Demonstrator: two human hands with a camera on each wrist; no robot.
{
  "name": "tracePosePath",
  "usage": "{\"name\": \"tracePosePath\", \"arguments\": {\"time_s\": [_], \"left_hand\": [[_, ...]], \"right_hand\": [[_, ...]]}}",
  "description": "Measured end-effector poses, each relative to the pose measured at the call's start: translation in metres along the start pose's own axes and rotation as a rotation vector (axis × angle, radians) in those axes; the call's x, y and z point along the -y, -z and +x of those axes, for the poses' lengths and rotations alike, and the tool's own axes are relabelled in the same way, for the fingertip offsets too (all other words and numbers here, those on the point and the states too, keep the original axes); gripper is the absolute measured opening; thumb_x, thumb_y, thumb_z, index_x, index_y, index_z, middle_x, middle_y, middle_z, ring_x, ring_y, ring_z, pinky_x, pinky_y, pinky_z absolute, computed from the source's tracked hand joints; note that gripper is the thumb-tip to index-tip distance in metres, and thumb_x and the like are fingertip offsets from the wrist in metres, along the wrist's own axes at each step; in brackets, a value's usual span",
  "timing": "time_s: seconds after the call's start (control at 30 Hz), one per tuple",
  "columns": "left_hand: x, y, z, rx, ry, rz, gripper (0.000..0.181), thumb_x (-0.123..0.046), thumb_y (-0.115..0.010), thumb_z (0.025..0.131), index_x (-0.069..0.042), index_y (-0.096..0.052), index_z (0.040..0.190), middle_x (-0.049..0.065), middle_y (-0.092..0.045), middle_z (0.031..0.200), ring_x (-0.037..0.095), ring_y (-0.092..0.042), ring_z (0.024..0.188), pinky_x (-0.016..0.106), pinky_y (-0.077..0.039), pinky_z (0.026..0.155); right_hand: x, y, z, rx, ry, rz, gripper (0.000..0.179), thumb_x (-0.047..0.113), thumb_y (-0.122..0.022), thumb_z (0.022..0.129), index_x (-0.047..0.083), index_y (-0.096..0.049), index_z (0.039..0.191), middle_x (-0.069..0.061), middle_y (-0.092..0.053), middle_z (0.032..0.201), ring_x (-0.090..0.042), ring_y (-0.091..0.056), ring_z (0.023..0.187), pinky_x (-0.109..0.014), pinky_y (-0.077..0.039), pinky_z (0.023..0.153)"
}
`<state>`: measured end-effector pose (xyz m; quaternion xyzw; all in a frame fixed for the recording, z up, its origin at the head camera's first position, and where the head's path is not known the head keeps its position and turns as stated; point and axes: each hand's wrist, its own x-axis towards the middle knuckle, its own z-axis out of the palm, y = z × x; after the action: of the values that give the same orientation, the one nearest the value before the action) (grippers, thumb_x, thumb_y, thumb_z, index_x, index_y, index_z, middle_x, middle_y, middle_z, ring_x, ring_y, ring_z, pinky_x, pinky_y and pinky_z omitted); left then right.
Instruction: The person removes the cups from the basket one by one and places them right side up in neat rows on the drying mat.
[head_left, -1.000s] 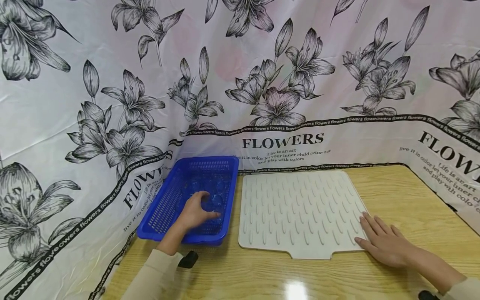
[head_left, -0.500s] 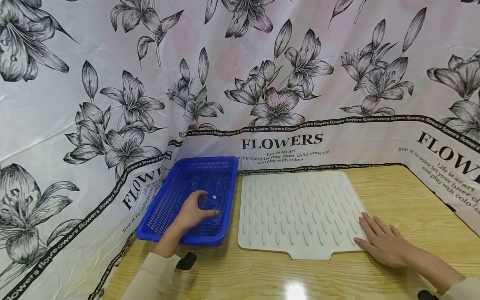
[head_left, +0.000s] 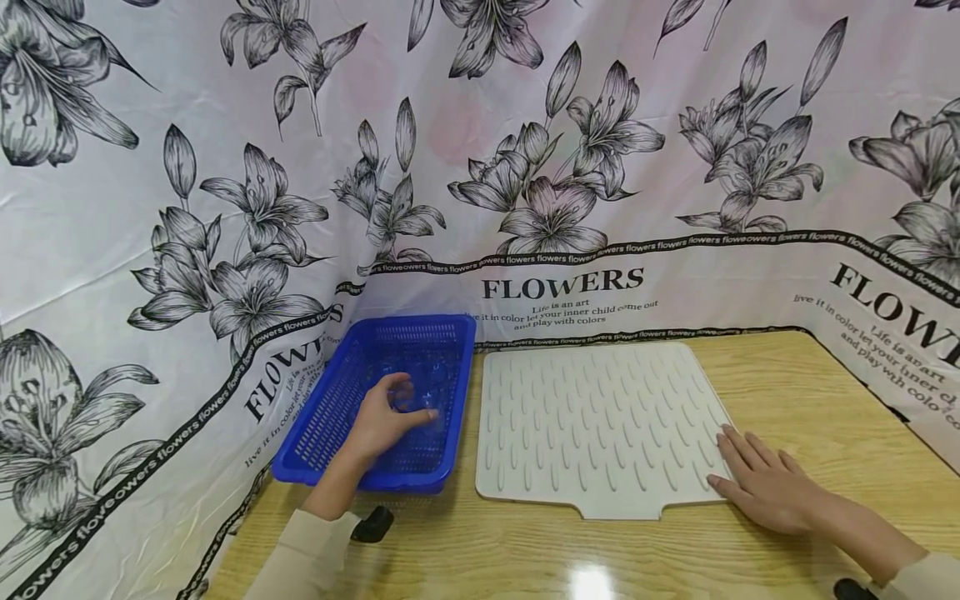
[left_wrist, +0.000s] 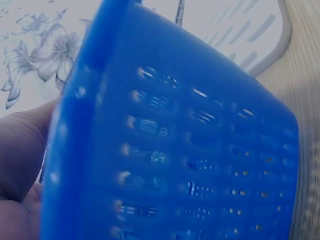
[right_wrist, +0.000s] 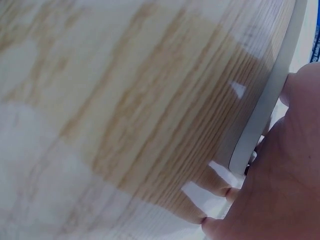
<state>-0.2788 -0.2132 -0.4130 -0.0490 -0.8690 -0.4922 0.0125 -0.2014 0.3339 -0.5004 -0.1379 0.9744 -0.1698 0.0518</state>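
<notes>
My left hand [head_left: 377, 427] reaches over the near side of the blue plastic basket [head_left: 467, 375], thumb and fingers spread in a curve. Clear, shiny things [head_left: 433, 393] lie in the basket, and the curve of the fingers overlaps them; I cannot tell whether one is gripped. In the left wrist view the slotted basket wall [left_wrist: 215, 125] hides most of that hand [left_wrist: 20, 155]. My right hand [head_left: 776, 487] lies flat with straight fingers, fingertips on the right edge of a white ridged mat [head_left: 600, 425]. Seen from the right wrist, its edge [right_wrist: 265, 107] runs beside the hand [right_wrist: 280, 175].
The basket and mat stand side by side on a wood-grain table [head_left: 510, 554], a narrow gap between them. A floral printed cloth [head_left: 570, 200] hangs behind and on both sides, close to the basket's left. The mat has a tab [head_left: 621, 510] at its near edge.
My left hand has shifted slightly away from me over the basket, its thumb moving up in the view. The right hand, mat and basket have stayed in place.
</notes>
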Motion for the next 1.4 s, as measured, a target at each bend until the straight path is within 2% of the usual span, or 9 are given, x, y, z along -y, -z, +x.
{"name": "tracePosePath", "arguments": {"time_s": [0.3, 0.53, 0.7, 0.97, 1.13, 1.4], "left_hand": [[-0.009, 0.0, -0.001, -0.04, 0.021, -0.09, 0.08, -0.022, -0.087, 0.084, -0.004, -0.045, 0.15, 0.019, -0.052, 0.148, 0.036, -0.046, 0.14, 0.054, -0.043, 0.111], [-0.02, -0.001, 0.0, -0.054, -0.009, -0.158, 0.081, -0.017, -0.087, 0.083, -0.001, -0.044, 0.15, 0.019, -0.051, 0.148, 0.034, -0.045, 0.141, 0.051, -0.039, 0.116], [-0.028, -0.003, -0.001, -0.047, -0.023, -0.179, 0.083, -0.018, -0.088, 0.082, -0.001, -0.044, 0.15, 0.019, -0.05, 0.148, 0.035, -0.045, 0.141, 0.051, -0.038, 0.117], [-0.04, -0.004, -0.001, -0.058, -0.052, -0.162, 0.084, -0.021, -0.089, 0.081, -0.002, -0.045, 0.149, 0.017, -0.052, 0.147, 0.033, -0.045, 0.142, 0.048, -0.03, 0.122], [-0.047, -0.005, 0.0, -0.051, -0.056, -0.189, 0.084, -0.02, -0.089, 0.082, -0.004, -0.043, 0.151, 0.016, -0.051, 0.149, 0.033, -0.044, 0.143, 0.05, -0.033, 0.12], [-0.06, -0.018, 0.002, -0.03, -0.092, -0.221, 0.083, -0.015, -0.087, 0.083, -0.002, -0.043, 0.151, 0.017, -0.052, 0.147, 0.033, -0.045, 0.142, 0.049, -0.028, 0.122]], "right_hand": [[0.002, 0.001, -0.001, 0.005, -0.001, 0.003, 0.079, 0.044, -0.048, 0.108, -0.015, -0.024, 0.155, -0.038, -0.02, 0.16, -0.062, -0.016, 0.144, -0.083, -0.009, 0.105], [0.004, 0.003, -0.002, -0.004, 0.002, -0.007, 0.078, 0.043, -0.048, 0.108, -0.015, -0.025, 0.154, -0.038, -0.021, 0.159, -0.062, -0.017, 0.144, -0.083, -0.011, 0.105], [0.006, 0.005, -0.002, -0.005, 0.0, -0.012, 0.078, 0.043, -0.049, 0.108, -0.015, -0.026, 0.154, -0.038, -0.022, 0.159, -0.062, -0.018, 0.143, -0.083, -0.012, 0.105], [0.007, 0.007, -0.002, 0.011, -0.004, -0.005, 0.079, 0.044, -0.049, 0.107, -0.015, -0.025, 0.154, -0.038, -0.021, 0.159, -0.062, -0.017, 0.143, -0.083, -0.011, 0.105], [0.006, 0.007, -0.002, 0.01, -0.004, -0.008, 0.079, 0.044, -0.049, 0.107, -0.016, -0.026, 0.154, -0.039, -0.022, 0.159, -0.063, -0.017, 0.143, -0.083, -0.011, 0.105], [0.007, 0.006, -0.003, 0.008, -0.004, -0.011, 0.078, 0.043, -0.049, 0.107, -0.016, -0.027, 0.153, -0.039, -0.023, 0.158, -0.063, -0.018, 0.143, -0.083, -0.012, 0.105]]}}
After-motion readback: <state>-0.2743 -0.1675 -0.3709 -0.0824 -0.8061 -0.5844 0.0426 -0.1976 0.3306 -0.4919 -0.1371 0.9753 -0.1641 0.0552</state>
